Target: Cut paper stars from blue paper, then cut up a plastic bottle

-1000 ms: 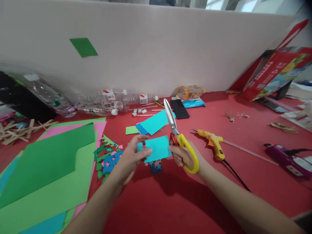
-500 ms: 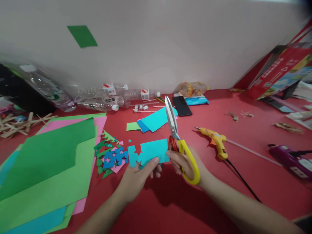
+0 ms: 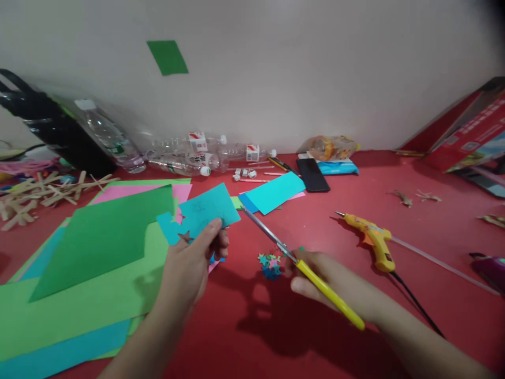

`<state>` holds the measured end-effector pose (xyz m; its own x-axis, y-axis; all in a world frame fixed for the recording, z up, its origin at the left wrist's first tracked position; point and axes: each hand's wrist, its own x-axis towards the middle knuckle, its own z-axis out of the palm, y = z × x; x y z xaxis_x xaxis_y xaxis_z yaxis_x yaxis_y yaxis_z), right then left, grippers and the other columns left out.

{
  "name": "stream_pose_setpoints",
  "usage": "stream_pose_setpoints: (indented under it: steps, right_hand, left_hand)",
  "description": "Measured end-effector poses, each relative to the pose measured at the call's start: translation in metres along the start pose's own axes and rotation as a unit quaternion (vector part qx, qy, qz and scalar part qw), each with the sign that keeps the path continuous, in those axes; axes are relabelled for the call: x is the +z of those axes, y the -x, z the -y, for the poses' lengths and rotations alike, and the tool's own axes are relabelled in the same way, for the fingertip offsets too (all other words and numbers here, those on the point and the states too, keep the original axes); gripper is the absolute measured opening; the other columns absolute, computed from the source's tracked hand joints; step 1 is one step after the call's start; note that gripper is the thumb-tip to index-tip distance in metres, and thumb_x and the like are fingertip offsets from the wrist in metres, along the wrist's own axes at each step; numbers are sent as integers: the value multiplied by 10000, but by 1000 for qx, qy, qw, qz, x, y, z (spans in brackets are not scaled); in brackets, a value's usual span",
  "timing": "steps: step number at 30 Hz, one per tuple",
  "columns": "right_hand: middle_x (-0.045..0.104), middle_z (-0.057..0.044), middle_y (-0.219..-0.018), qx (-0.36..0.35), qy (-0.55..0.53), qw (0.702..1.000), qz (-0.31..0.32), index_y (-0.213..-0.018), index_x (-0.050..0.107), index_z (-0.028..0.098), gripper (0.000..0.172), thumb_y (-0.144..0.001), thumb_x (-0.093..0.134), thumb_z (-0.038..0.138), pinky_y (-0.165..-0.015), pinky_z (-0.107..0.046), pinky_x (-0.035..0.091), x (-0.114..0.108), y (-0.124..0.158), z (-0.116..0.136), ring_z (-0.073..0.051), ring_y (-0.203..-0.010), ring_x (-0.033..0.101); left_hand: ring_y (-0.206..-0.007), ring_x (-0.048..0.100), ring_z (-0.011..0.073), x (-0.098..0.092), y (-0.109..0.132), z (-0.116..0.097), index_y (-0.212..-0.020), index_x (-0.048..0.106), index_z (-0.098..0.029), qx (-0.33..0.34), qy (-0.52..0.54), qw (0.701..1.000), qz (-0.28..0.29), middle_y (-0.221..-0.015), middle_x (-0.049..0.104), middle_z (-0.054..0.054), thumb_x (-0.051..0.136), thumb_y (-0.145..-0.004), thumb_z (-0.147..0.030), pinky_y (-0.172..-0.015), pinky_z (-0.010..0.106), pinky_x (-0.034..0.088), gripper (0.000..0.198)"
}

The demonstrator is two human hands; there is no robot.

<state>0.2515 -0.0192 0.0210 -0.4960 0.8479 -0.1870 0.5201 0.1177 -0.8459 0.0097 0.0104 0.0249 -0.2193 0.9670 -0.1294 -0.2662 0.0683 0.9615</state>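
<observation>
Above the flat red tabletop [image 3: 236, 352]: tear, nick and snag risks

Left hand [image 3: 189, 263] pinched a thin cyan rectangular paper sheet [image 3: 209, 205], notched at its left end, clear of the tabletop. Right hand [image 3: 323, 273] was closed round yellow-handled steel scissors [image 3: 290, 253], tips aimed at the sheet's right edge; contact or not, couldn't tell.

Risks, my read: narrow strips by the notches could tear if twisted or squeezed. Tips pointed toward the left hand, so a slip could nick it. The little heap of multicoloured paper stars [image 3: 270, 265] beside the right hand could scatter if brushed. Black cable [image 3: 418, 305] of the yellow plastic glue gun [image 3: 373, 239] ran near the right forearm [image 3: 402, 321]; an elbow swing could drag it. Hot or cold, couldn't tell.

Surface/room: large green, pink and blue paper sheets [image 3: 102, 231] stacked at left, clear plastic bottles [image 3: 179, 163] along the plain pale wall [image 3: 252, 68], flat black phone [image 3: 313, 175] right of them.
</observation>
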Motion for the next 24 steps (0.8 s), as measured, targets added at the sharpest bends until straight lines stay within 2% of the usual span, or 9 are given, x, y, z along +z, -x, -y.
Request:
stream_pose_setpoints:
  steps: [5,12,18,24]
  right_hand:
    - [530,-8,-716,12,-8,1000,18,-825,563,181,476,-811,589,656,-561,-245,388,7,-1,8,-158,-649,442]
    - [508,-11,-756,7,-39,998,56,-818,513,186,534,-820,510,720,-569,-253,355,8,0,8,-153,-662,401]
    - [427,12,-722,-1,-56,996,65,-767,447,200,565,-835,422,760,-583,-271,308,13,0,10,-143,-639,342]
    - [362,23,-721,50,-73,994,61,-744,414,211,488,-865,457,682,-578,-271,298,20,1,9,-143,-647,316]
  left_hand:
    - [-468,555,107,2,5,6,-651,617,-156,25,-42,998,42,-563,637,-11,661,-778,-302,-462,232,439,199]
    - [-493,543,103,8,13,3,-613,587,-182,77,-91,988,102,-549,607,-24,565,-845,-254,-495,234,439,244]
    - [-490,557,107,9,14,5,-630,608,-181,81,-86,988,103,-564,622,-17,560,-852,-249,-487,234,451,237]
    - [-479,569,105,10,15,6,-622,618,-172,77,-73,991,84,-560,633,-12,584,-838,-244,-482,228,466,230]
